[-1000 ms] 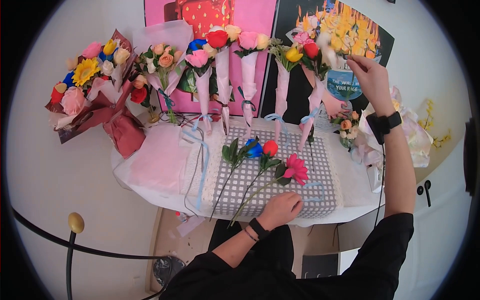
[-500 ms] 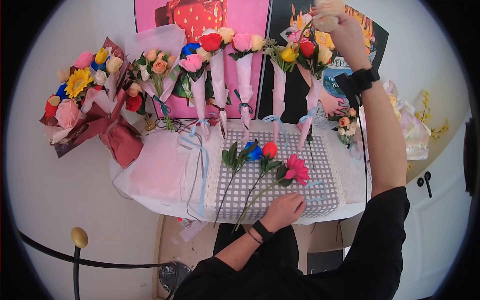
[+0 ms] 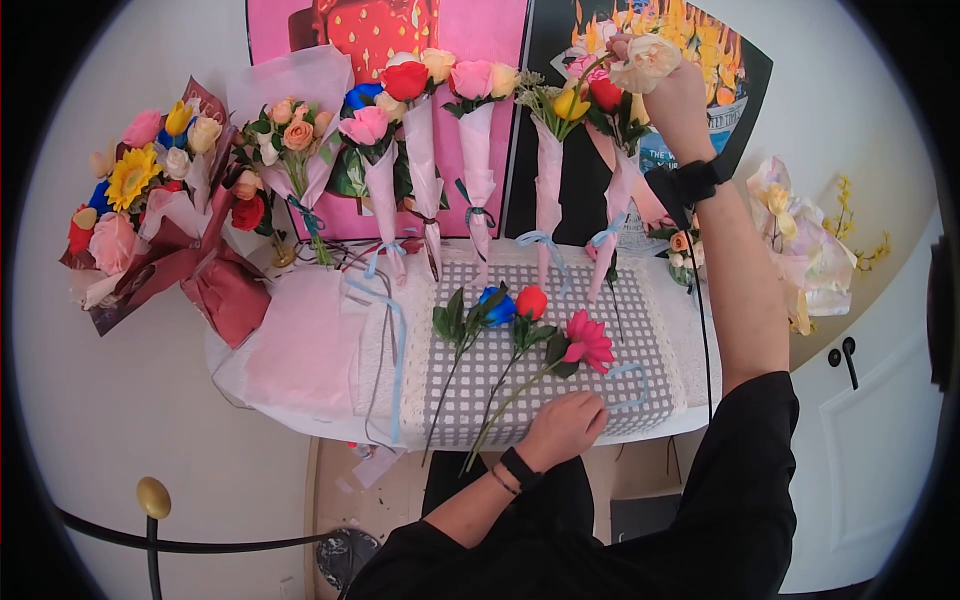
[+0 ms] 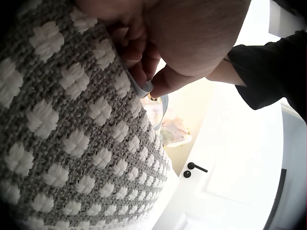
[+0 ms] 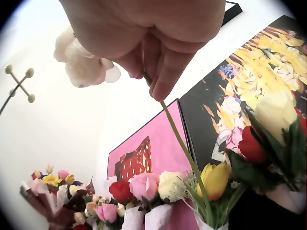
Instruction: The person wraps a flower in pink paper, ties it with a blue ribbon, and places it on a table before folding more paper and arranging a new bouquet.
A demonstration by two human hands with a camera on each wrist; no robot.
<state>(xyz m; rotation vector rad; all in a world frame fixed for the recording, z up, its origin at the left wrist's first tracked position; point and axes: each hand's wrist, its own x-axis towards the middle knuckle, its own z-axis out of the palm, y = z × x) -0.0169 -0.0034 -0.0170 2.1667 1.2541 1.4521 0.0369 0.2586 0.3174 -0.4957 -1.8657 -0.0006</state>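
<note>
Up at the back, my right hand [image 3: 675, 105] pinches the green stem [image 5: 178, 132] of a cream flower [image 3: 645, 63] between thumb and fingers. In the right wrist view the stem slopes down to the pink-wrapped bunch with a yellow tulip [image 5: 213, 181], its lower end overlapping the leaves there. My left hand [image 3: 562, 430] rests at the table's front edge and pinches a thin light blue ribbon [image 4: 144, 90]. Beside that hand lie a magenta flower [image 3: 588, 341], a red flower [image 3: 531, 302] and a blue rose [image 3: 495, 307], stems toward the front.
Several pink paper-wrapped flowers, one a pink rose [image 3: 366, 126], stand along the back. A large bouquet in dark red paper [image 3: 225, 290] is at the left, near pink paper sheets [image 3: 305, 345]. A grey-and-white checked cloth [image 3: 465, 400] covers the table's middle. A small vase of flowers [image 3: 682, 262] stands right.
My right hand has risen and moved left with the cream flower, bringing its stem over the yellow tulip bunch. My left hand keeps its place by the table edge.
</note>
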